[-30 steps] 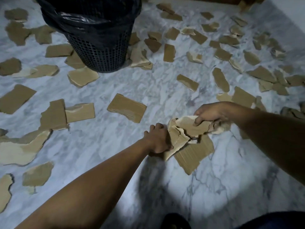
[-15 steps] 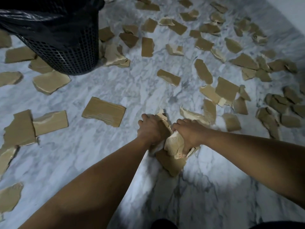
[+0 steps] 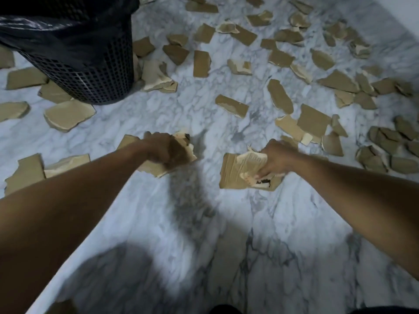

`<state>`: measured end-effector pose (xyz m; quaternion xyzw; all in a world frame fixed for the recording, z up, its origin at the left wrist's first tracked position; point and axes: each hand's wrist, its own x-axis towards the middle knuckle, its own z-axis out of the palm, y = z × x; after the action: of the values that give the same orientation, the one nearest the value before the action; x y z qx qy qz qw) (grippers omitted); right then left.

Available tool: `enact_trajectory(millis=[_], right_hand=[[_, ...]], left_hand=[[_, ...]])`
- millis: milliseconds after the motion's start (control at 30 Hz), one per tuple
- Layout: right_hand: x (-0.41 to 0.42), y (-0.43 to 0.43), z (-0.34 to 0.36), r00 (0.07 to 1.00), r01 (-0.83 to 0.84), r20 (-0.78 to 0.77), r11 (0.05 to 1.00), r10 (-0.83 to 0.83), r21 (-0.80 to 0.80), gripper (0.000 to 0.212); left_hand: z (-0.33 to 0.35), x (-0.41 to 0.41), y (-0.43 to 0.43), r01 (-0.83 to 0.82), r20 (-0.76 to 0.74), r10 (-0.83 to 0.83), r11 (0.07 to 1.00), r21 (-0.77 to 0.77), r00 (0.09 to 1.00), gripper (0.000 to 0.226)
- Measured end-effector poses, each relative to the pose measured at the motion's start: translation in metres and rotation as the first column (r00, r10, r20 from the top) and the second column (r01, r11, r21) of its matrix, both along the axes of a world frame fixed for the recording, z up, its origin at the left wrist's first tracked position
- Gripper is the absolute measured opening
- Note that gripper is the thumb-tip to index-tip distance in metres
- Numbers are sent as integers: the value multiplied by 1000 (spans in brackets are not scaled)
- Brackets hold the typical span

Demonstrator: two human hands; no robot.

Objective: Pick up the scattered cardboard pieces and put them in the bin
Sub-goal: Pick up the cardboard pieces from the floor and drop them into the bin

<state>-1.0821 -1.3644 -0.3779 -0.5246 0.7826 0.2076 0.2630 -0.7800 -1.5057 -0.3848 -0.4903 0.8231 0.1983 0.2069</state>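
My left hand is closed around a bunch of torn cardboard pieces, held above the floor left of centre. My right hand grips another bundle of cardboard with a torn white label on it. The two hands are apart, about a hand's width of floor between them. The bin, a black mesh basket lined with a black bag, stands at the upper left. Several brown cardboard scraps lie scattered over the white marble floor.
Scraps crowd the floor around the bin's base and the whole right side. More pieces lie at the left edge. A pale wall rises at the upper right. Dark shadows of me fall on the near floor.
The hands, pressed together on one bundle half a second ago, have split apart, each carrying its own share of cardboard. The left hand has swung left, toward the bin side.
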Motion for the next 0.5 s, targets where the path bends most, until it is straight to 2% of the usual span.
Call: enact_trajectory(millis=[100, 133, 233, 300, 400, 500], right_hand=[[-7, 1, -11, 999, -3, -32, 1000, 3, 1, 86], [-8, 2, -16, 1000, -20, -16, 1000, 20, -7, 84], [-7, 6, -25, 998, -59, -35, 998, 58, -15, 93], [-3, 4, -25, 993, -100, -66, 995, 99, -11, 89], [5, -1, -21, 984, -158, -81, 987, 156, -23, 73], [11, -2, -22, 991, -128, 31, 987, 132, -99, 64]], left_hand=[[-12, 24, -20, 59, 147, -48, 996, -71, 988, 69], [-16, 31, -23, 70, 146, -62, 996, -48, 987, 77], [-27, 48, -24, 66, 41, -67, 998, 20, 997, 88], [-32, 53, -22, 101, 32, -100, 995, -26, 994, 88], [-35, 56, -22, 99, 71, -94, 993, -67, 993, 82], [-34, 59, -22, 101, 94, -92, 989, -105, 991, 76]])
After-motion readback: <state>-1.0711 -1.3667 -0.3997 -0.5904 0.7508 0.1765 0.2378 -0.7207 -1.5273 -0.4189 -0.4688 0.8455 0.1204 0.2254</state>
